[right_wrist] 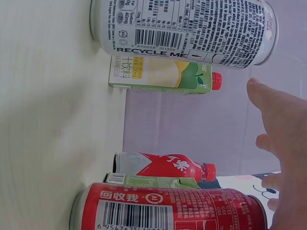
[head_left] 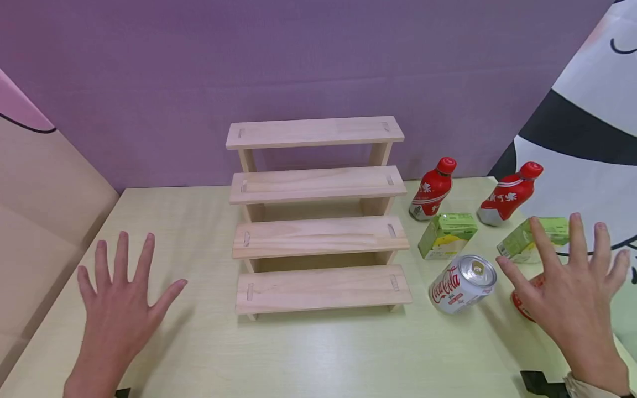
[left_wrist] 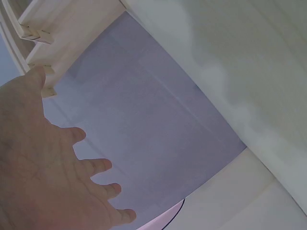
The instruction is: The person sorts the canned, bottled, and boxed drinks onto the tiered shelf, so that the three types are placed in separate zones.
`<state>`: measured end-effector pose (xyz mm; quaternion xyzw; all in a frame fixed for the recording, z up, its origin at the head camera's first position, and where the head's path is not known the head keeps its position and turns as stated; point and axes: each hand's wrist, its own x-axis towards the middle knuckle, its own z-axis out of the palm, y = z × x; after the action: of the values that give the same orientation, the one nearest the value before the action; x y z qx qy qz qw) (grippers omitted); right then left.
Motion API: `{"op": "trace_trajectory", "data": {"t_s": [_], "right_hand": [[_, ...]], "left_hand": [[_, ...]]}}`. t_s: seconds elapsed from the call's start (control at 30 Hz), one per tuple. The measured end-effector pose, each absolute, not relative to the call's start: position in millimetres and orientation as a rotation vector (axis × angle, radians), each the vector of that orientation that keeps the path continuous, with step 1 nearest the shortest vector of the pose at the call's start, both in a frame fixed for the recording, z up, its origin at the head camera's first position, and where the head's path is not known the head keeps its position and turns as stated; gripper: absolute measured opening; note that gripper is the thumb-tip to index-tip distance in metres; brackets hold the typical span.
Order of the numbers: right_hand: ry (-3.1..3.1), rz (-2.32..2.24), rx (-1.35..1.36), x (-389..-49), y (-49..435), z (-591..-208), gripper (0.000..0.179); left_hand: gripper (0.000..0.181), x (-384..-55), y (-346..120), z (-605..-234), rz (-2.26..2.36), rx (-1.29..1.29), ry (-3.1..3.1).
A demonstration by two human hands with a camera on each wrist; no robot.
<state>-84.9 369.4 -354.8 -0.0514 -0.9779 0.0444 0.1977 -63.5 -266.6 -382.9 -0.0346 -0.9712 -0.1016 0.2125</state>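
My left hand [head_left: 116, 309] is held over the left side of the table, fingers spread and straight, with nothing in it. To its right stands a stepped wooden rack [head_left: 320, 237] with bare shelves. My right hand [head_left: 577, 293], also spread and holding nothing, hovers over the right side. It partly hides a red can [head_left: 520, 307] and a green drink carton [head_left: 517, 243] in the head view. Left of that hand are a white Coca-Cola can [head_left: 454, 291] and another green carton [head_left: 448, 235]. In the right wrist view the thumb points toward the white can [right_wrist: 182, 31].
Two red bottles with red caps, one left [head_left: 432, 190] and one right [head_left: 508, 194], stand behind the cartons. A purple backdrop [head_left: 318, 61] rises behind the pale table [head_left: 308, 354], and a light panel [head_left: 45, 210] borders it on the left.
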Motion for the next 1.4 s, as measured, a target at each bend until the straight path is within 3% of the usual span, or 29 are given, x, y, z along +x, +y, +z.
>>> {"op": "trace_trajectory", "data": {"t_s": [0.83, 1.4], "right_hand": [[-2.644, 0.143, -0.095, -76.6, 366.5, -349.9, 0.097], [-2.528, 0.118, 0.143, -80.0, 358.0, -340.0, 0.108]], "left_hand": [[0.096, -65.7, -257.5, -386.1, -0.228, -0.143, -2.715], [0.096, -68.9, -251.6, -386.1, -0.161, -0.227, -2.625]]}}
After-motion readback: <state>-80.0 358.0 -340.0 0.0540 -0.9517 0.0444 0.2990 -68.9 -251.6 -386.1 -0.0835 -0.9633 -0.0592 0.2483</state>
